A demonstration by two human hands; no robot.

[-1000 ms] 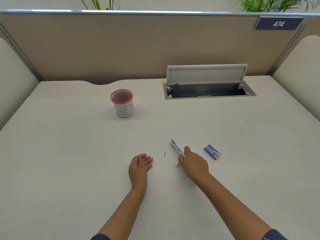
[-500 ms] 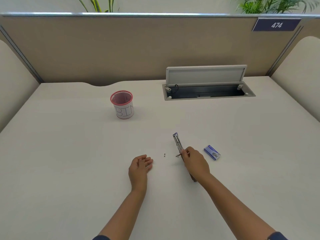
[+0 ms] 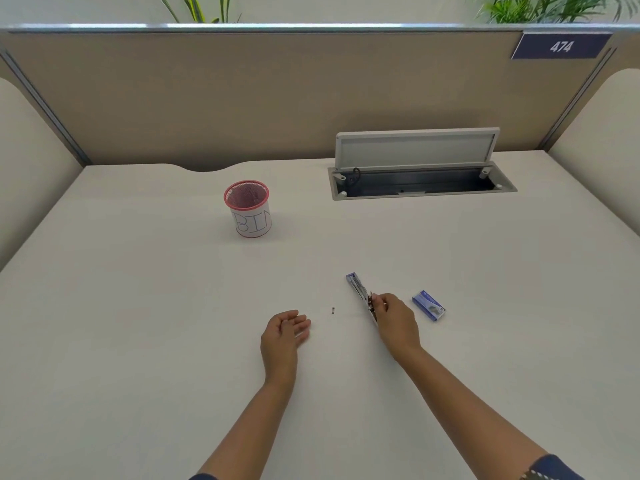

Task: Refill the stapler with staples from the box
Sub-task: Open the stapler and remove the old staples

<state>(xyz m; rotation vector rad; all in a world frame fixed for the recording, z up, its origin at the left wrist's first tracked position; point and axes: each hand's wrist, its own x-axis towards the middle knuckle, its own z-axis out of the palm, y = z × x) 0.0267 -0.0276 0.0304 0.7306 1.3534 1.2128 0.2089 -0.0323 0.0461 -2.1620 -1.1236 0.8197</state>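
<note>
The stapler (image 3: 360,292), gripped near its lower end by the right hand (image 3: 394,318), is pointed toward upper left; the left hand (image 3: 284,332) is rested open.

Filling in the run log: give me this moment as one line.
right hand: on stapler, opened out on desk | left hand: open, idle | staple box: untouched, right of stapler

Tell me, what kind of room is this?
Probably an office cubicle. A fabric partition with a number plate 474 walls in a pale desk, which has an open cable hatch set into it.
</note>
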